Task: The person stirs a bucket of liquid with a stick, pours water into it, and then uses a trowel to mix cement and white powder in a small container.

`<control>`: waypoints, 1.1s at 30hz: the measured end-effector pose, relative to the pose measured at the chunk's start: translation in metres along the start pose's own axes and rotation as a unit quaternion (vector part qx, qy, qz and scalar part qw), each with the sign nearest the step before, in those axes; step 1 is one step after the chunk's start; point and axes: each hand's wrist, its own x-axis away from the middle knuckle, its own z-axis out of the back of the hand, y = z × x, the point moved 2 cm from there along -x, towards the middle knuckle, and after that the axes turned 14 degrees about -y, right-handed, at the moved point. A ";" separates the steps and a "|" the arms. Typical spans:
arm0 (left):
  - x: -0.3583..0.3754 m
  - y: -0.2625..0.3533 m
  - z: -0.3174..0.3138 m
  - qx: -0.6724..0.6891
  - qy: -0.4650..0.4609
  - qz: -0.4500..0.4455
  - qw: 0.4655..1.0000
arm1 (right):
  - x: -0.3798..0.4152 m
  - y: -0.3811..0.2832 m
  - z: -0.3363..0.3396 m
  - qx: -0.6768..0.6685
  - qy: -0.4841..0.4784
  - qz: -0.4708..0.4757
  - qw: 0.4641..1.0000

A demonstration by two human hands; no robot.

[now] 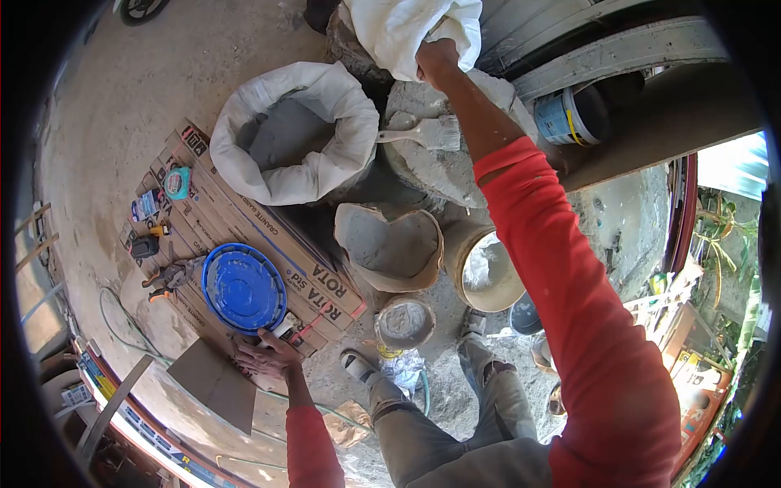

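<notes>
My right hand [437,61], arm stretched far forward, is closed on the crumpled edge of a white sack [390,37] at the top. Below it, a wide paintbrush [435,134] with pale, crusted bristles lies on a grey, powder-covered surface [415,175]. My left hand [267,355] is low on the left, fingers spread, beside the rim of a blue bucket lid [244,285]. The lid rests on flattened-looking cardboard boxes [325,321]. Whether the left fingertips press on the lid or only the cardboard is hard to tell.
An open white sack of grey powder [293,134] stands ahead, near a cut-open container of powder [390,244]. A bucket [488,272] and small tub [404,322] stand by my feet. A tape measure [176,183] and pliers [167,278] lie left; a paint bucket [569,118] lies right.
</notes>
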 end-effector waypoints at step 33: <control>0.008 0.008 0.004 0.030 0.019 -0.014 0.999 | 0.451 0.099 0.131 0.003 -0.113 -0.042 0.993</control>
